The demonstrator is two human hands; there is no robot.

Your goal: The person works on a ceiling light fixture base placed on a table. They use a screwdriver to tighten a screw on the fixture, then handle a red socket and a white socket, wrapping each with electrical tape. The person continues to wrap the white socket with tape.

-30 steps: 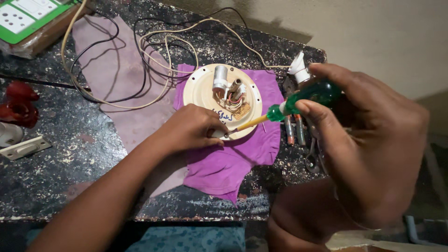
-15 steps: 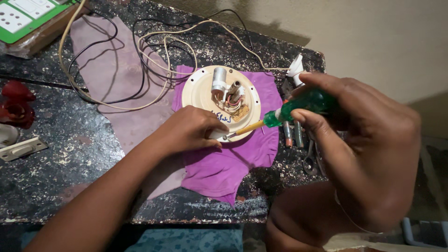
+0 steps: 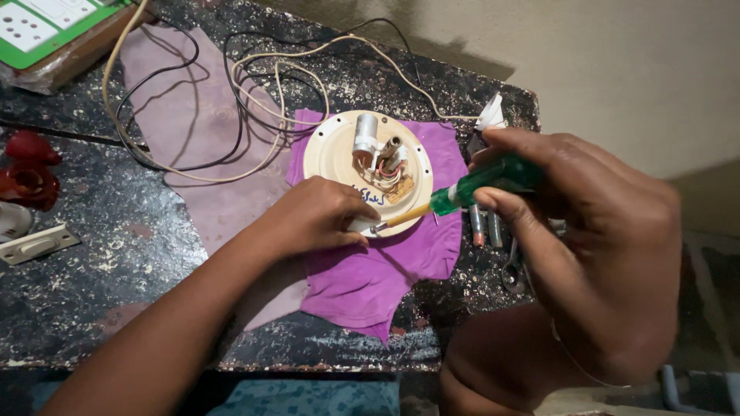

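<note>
— Two hands are working here: the left hand (image 3: 312,217) is pressing flat on the near rim of the cream round fixture base (image 3: 339,158), fingers curled over its edge, while the right hand (image 3: 586,239) is closing firmly around the green-handled screwdriver (image 3: 462,192).

— Where is the tip sitting?

— It is touching the rim of the base just beside the left fingertips (image 3: 362,225), with the shaft angling up towards the right hand. Whether it is seated in a screw head I cannot tell; the spot is too small.

— So what is making this step go well?

— I'd judge that keeping the shaft in line with the screw matters most; at this slant the tip is likelier to slip. The left hand is doing good work pinning the base, since the purple cloth (image 3: 370,270) beneath it is probably letting it slide on the bench (image 3: 92,308).

— Any hazards?

— The tip is working very close to the left fingers, so a slip is heading straight at them. Beyond the left hand, the small wired parts (image 3: 383,166) at the centre of the base are standing exposed, and the loose cream cable (image 3: 254,77) is looping further off. Under the right hand, a small spanner (image 3: 512,271) is lying on the bench.
</note>
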